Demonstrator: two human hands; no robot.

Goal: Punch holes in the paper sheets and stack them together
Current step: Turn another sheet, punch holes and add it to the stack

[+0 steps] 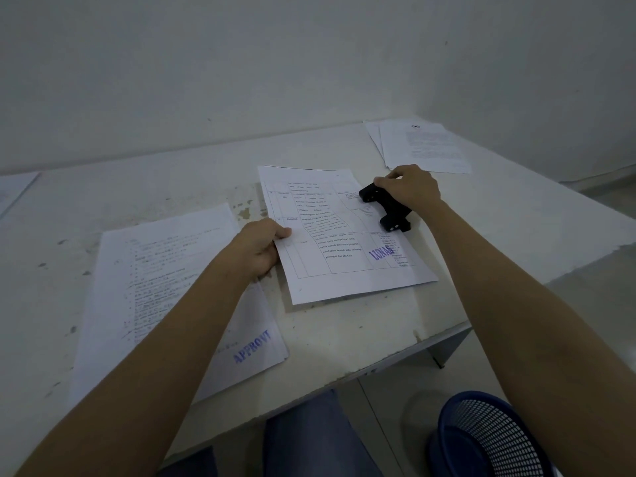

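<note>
A printed sheet with a table and a blue "LUNAS" stamp (339, 235) lies mid-table, its right edge slid into a black hole punch (385, 210). My left hand (260, 247) pinches the sheet's left edge, thumb on top. On top of the punch rests my right hand (409, 187), its fingers curled over the lever. A stack of sheets stamped "APPROVT" (165, 297) lies to the left, partly under my left forearm. Another stack of printed sheets (423, 146) sits at the far right corner.
The white table (344, 332) is stained and ends close at the front and right. A blue mesh waste basket (492, 438) stands on the floor at lower right. One more paper edge (13, 191) shows at the far left. A white wall rises behind.
</note>
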